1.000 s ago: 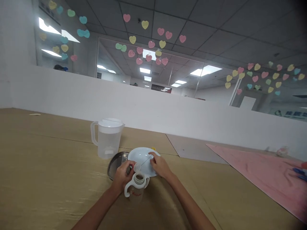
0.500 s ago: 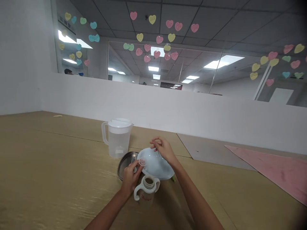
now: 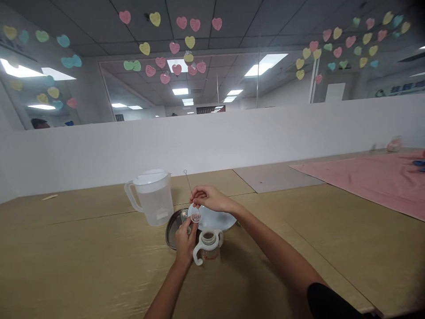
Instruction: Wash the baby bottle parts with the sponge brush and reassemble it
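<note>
Fingertips of the left hand (image 3: 184,241) pinch a small clear round plastic disc (image 3: 195,217) over a white round plate (image 3: 221,220); the right hand's (image 3: 210,199) pressed-together fingers pinch a thin looped metal wire (image 3: 187,181). A loose pinch could drop the disc; a careless poke could flick it away.

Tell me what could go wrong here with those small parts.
The small clear disc held above the plate could slip and be hard to spot. The thin wire in the right hand might snag or bend. The open bottle beside the left hand could get knocked over.
</note>
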`<state>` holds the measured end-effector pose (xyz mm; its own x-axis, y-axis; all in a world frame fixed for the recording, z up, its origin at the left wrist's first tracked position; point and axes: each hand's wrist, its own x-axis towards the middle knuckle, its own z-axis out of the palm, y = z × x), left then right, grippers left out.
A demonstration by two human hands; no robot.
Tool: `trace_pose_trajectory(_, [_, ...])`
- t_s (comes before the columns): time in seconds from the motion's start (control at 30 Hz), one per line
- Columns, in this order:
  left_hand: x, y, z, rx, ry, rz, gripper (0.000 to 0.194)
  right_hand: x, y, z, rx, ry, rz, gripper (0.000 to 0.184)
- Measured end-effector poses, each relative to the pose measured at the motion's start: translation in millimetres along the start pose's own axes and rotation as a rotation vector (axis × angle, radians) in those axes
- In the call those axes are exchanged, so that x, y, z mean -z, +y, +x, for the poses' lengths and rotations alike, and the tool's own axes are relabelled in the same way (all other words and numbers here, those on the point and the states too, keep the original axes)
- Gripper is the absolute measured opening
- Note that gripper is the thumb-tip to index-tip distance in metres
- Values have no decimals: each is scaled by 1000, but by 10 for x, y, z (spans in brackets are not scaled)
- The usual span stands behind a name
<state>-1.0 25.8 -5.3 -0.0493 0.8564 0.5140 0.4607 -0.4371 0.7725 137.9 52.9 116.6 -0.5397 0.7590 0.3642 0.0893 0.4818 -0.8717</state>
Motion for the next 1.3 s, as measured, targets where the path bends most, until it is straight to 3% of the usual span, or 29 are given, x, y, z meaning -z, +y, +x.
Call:
trace_pose_trajectory(0.1, [-10, -27, 9, -4, -14, -18, 43, 13, -38, -24, 8, -42, 6, 4])
trace_pose_trajectory(0.7, [-62, -120, 50, -43, 27, -63, 39, -38, -147, -78, 29, -16, 29, 3])
trace_pose_trajectory(0.87, [-55, -114, 49, -54, 12, -57, 38, -98, -124, -83, 13, -131, -46, 5])
trace_pose_trajectory(1.1, [-32, -64, 37, -58, 7, -59, 39, -4, -44, -80, 75, -101, -208, 12])
trace_pose_trajectory(1.3, [-40, -51, 44, -41, -3, -50, 40, 95, -95, -120, 63, -174, -331, 17])
